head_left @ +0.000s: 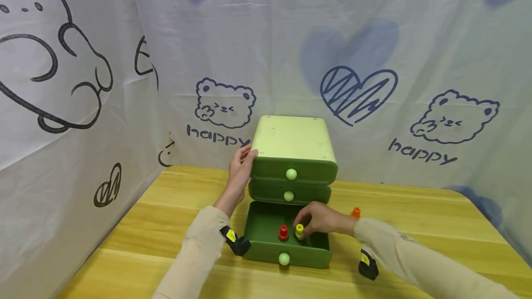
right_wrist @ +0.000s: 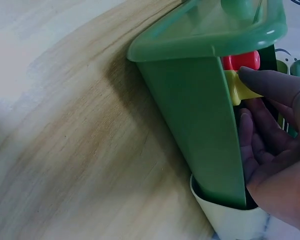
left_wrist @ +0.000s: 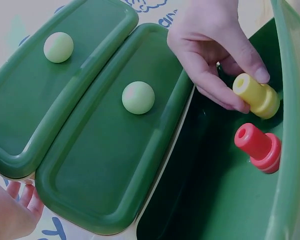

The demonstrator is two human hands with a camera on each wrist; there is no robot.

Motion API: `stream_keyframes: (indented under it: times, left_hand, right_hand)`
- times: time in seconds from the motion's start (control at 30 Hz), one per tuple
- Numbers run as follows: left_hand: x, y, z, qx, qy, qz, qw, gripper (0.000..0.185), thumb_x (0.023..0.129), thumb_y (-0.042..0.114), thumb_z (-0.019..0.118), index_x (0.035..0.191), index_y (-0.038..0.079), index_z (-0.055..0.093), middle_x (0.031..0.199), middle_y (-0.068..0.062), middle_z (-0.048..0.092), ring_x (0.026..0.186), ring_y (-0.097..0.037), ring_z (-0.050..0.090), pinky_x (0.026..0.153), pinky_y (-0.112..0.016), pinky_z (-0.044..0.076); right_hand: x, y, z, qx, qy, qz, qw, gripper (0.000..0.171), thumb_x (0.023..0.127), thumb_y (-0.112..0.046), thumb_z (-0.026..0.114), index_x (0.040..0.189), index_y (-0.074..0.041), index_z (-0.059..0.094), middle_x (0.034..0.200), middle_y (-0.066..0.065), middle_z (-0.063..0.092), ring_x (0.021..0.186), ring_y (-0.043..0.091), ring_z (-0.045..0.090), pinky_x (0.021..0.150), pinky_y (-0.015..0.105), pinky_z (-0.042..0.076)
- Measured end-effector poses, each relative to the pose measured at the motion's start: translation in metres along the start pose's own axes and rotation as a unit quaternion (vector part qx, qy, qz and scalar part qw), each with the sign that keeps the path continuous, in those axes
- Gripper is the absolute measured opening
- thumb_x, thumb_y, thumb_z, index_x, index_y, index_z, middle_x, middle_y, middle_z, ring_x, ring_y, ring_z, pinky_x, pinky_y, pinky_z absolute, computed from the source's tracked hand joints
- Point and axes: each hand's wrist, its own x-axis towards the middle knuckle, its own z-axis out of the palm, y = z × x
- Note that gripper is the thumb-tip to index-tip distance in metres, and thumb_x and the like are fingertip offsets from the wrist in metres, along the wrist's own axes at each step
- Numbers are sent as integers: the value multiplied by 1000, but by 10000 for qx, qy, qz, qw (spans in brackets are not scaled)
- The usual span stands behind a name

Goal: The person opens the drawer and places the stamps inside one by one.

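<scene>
A small drawer cabinet (head_left: 295, 137) has a pale green top and green drawer fronts. Its bottom drawer (head_left: 305, 258) is pulled out, with the upper two pushed in. My left hand (head_left: 240, 174) rests against the cabinet's left side, fingers fairly straight. Inside the bottom drawer, my right hand (head_left: 320, 218) pinches a yellow stepped plastic peg (left_wrist: 256, 95) between thumb and fingers. That peg has a hole in its narrow top and stands near the drawer's front wall. A red peg (left_wrist: 260, 148) of the same shape stands upright beside it, apart from the fingers.
An orange peg (head_left: 356, 212) stands on the wooden table (head_left: 199, 197) right of the cabinet, partly hidden by the right forearm. Behind the table hangs a white cloth (head_left: 282, 59) with printed bears and hearts. Pale round knobs (head_left: 284, 259) stick out from the drawer fronts.
</scene>
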Motion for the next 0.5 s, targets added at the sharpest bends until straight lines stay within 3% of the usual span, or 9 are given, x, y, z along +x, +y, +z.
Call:
stream_keyframes:
  times: [0.2, 0.5]
  left_hand:
    - [0, 0, 1, 26, 58, 62, 10000, 52, 93, 28, 56, 138, 4, 48, 134, -18, 47, 121, -31, 44, 101, -46, 38]
    - [-1, 2, 1, 5, 27, -22, 10000, 52, 93, 29, 56, 139, 6, 48, 135, -17, 46, 120, -32, 44, 98, -51, 40]
  right_hand:
    - [4, 2, 3, 30, -21, 144, 9999, 19, 73, 1, 81, 90, -2, 74, 85, -2, 69, 77, 8, 62, 68, 25, 52]
    - [10, 2, 5, 235, -57, 202, 9995, 20, 72, 4, 80, 91, -1, 74, 85, 0, 70, 76, 9, 63, 66, 24, 52]
